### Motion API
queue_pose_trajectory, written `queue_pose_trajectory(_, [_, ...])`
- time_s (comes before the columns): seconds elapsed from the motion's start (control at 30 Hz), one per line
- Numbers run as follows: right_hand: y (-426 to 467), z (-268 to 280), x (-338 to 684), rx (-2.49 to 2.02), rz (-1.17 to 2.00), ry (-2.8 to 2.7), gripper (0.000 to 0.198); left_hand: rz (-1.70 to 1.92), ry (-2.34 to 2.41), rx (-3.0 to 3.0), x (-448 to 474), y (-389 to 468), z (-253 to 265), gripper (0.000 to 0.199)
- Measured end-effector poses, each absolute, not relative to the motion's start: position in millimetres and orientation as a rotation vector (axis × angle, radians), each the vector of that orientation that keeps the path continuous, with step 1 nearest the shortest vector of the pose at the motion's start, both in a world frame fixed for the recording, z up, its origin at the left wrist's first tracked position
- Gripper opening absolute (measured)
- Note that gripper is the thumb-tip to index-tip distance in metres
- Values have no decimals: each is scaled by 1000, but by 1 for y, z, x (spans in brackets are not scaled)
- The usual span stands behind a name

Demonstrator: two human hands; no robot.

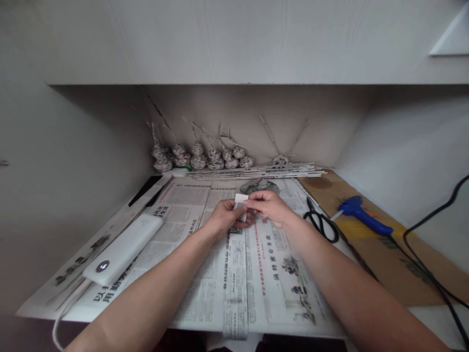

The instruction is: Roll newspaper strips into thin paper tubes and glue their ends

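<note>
Newspaper sheets (198,305), spread across the table. Cardboard (388,269), at right. Paper sticks (256,172), one bundle, lying along the back. White power bank (124,249), at left, cable attached. Newspaper strip (235,293), overhanging the front edge. Hands, one pair, close together at centre: left hand (224,216) and right hand (270,205), fingers pinched on one item. Blue glue gun (366,216), on the cardboard. Scissors (312,211), black-handled, beside it. Small paper piece (241,198), pale-topped, between both hands' fingers.
</note>
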State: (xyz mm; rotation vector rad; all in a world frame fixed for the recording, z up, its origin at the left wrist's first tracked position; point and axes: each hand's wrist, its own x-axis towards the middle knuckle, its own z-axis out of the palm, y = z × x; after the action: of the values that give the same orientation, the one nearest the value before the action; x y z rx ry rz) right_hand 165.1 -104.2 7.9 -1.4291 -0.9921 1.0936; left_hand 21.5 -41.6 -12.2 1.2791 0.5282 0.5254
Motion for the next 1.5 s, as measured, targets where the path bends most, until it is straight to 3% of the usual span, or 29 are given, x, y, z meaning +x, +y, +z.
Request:
queue_pose_trajectory(0.47, [-106, 13, 174, -1317, 1183, -1093, 33, 540, 499, 1276, 21, -43, -10, 40])
queue_pose_trajectory(1.5, [-100, 3, 163, -1500, 1020, -864, 31, 522, 643, 1385, 23, -46, -10, 35])
